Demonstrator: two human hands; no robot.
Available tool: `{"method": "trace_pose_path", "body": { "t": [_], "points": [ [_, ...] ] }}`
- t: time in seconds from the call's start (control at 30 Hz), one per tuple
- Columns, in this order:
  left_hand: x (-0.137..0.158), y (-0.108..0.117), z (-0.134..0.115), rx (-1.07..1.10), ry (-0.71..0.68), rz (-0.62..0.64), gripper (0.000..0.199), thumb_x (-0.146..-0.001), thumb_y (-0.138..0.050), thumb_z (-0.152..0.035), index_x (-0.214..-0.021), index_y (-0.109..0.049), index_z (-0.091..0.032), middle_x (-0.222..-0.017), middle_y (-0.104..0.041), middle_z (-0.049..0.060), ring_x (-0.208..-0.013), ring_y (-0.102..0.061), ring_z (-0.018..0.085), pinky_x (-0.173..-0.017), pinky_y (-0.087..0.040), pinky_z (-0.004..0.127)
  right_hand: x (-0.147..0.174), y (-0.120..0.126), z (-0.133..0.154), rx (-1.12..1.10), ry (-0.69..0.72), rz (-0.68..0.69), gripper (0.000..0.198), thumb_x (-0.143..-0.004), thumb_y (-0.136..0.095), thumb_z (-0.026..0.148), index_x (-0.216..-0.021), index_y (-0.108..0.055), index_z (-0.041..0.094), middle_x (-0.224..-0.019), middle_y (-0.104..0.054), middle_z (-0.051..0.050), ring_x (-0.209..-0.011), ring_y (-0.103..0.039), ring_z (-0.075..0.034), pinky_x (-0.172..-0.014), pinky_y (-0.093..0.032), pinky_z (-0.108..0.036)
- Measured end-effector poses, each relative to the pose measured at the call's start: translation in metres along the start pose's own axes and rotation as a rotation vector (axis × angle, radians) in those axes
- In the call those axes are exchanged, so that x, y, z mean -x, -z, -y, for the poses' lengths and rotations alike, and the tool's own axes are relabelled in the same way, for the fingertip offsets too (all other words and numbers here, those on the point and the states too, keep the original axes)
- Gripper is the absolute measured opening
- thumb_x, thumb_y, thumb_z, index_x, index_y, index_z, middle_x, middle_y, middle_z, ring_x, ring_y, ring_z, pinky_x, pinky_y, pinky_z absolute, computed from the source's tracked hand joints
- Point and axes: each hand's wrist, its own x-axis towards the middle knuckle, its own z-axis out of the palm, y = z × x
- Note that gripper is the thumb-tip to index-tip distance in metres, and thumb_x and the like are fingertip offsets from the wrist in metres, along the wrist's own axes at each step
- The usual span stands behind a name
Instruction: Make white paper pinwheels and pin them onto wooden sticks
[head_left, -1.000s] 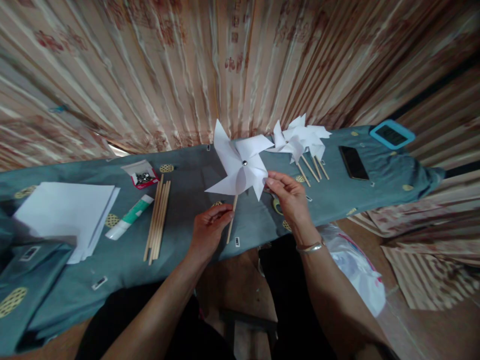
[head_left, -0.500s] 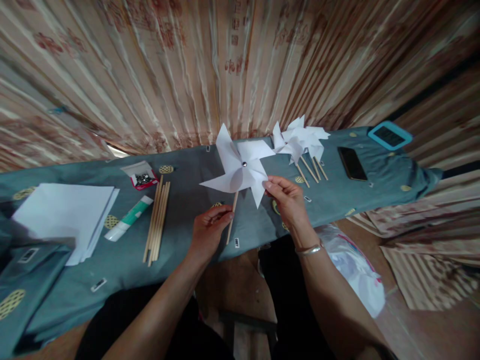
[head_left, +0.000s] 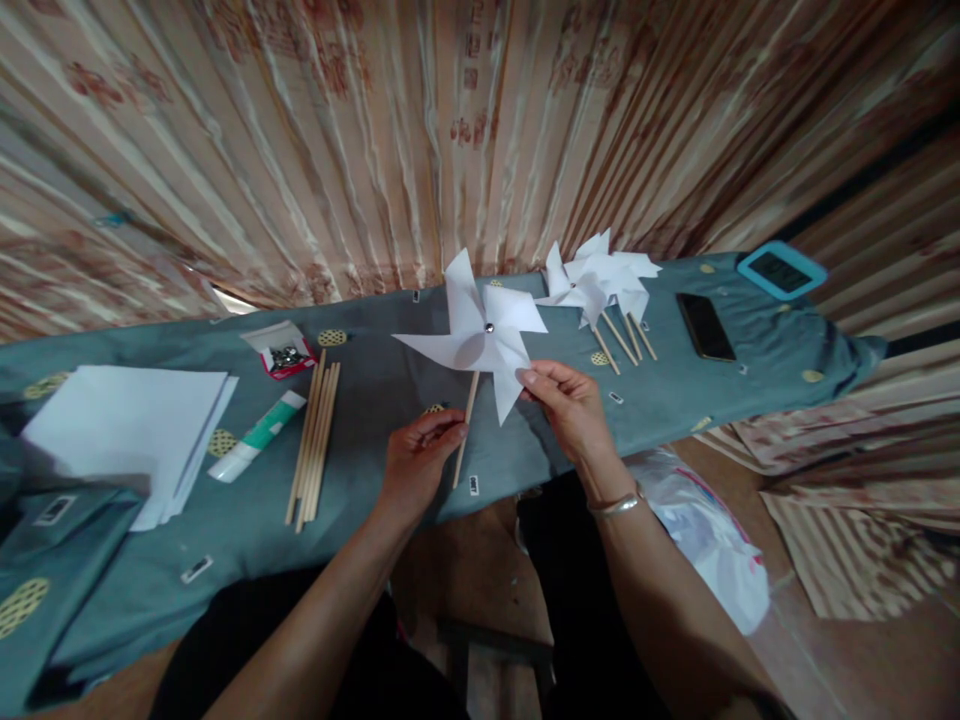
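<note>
- Paper pinwheel (head_left: 480, 348): it is held up over the middle of the green-grey cloth (head_left: 375, 400), between both hands.
- Within the last second, its blades have turned clockwise as seen from here; the stick (head_left: 463, 450) has kept almost the same place.
- The right hand (head_left: 571, 408) has moved a little inward with the lower blade; thumb and fingers seem to pinch its edge.
- The left hand (head_left: 421, 455) pinches the stick below the blades, as before.
- In my judgement, this means the wheel can turn around its metal pin (head_left: 490, 328).
- Writing: small printed labels on the cloth, such as one (head_left: 474, 486) below the stick, and reddish marks on the curtain (head_left: 375, 160); I cannot read them.
- The green-white tube (head_left: 259, 437) shows no readable brand.
</note>
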Motion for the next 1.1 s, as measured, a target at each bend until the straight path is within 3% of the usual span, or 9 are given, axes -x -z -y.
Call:
{"method": "trace_pose_path", "body": {
  "t": [0.27,0.83,1.1],
  "points": [
    [0.0,0.0,0.0,0.017,0.002,-0.005,0.023,-0.057,-0.082,-0.036,-0.075,-0.079,-0.022,-0.074,-0.075,0.002,-0.074,-0.066,0.018,-0.074,-0.052,0.029,0.003,-0.004,-0.001,-0.003,-0.017,0.008,0.035,-0.047,-0.093,0.045,-0.069,-0.077,0.024,-0.061,-0.071,0.004,-0.053,-0.057,-0.01,-0.057,-0.048,-0.025],
    [-0.001,-0.001,0.001,0.037,-0.002,0.001,0.026,-0.055,-0.084,-0.038,-0.075,-0.079,-0.021,-0.077,-0.075,0.002,-0.077,-0.067,0.019,-0.077,-0.052,0.031,0.007,-0.006,-0.006,0.048,0.022,0.129,0.031,-0.058,-0.089,0.05,-0.071,-0.077,0.025,-0.064,-0.073,0.002,-0.056,-0.062,-0.012,-0.058,-0.05,-0.026],
    [0.0,0.0,0.002,0.045,0.008,0.023,0.028,-0.058,-0.086,-0.04,-0.077,-0.079,-0.021,-0.076,-0.074,0.002,-0.074,-0.065,0.017,-0.075,-0.051,0.03,0.011,-0.009,-0.004,0.018,-0.012,0.144,0.032,-0.056,-0.091,0.05,-0.071,-0.077,0.025,-0.063,-0.073,0.002,-0.057,-0.063,-0.011,-0.058,-0.05,-0.024]
  ]
}}
